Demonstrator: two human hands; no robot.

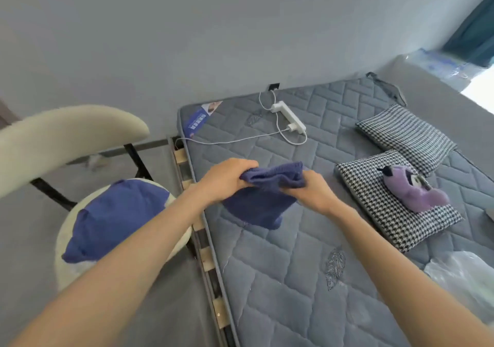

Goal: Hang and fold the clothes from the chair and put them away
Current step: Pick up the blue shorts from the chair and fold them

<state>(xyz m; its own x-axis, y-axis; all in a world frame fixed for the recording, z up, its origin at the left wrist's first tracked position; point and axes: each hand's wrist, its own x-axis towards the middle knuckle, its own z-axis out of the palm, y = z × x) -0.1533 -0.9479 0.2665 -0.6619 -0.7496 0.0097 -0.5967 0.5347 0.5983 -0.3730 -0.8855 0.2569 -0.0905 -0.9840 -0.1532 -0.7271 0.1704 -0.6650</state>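
Holding blue knit garment (256, 210) with both hands, close together, over near edge of grey quilted mattress (294, 280). Gripping bunched top edge with left hand (227, 179), fingers curled over the fabric. Gripping same edge from the other side with right hand (312, 193), fingers curled round it too. Hanging loose below and between the hands: rest of the garment. Cannot tell whether hem touches mattress or hangs just above.

Left of and below left forearm: second blue garment (115, 218), spread on round cream seat of chair (66, 138), well apart from the held one. Further left of left hand: curved chair backrest. Under left wrist, between chair and mattress: wooden bed slats (184, 159).

Beyond the hands, on mattress: white power strip (290, 116) with charger plugged in, plus white cable (235, 139) trailing leftwards off the edge. Right of right hand: houndstooth pillow (387, 226) with purple plush toy (411, 189) lying on top. Just past it, further out: second houndstooth pillow (406, 130). Right of right forearm, on mattress: clear plastic bag (467, 274).
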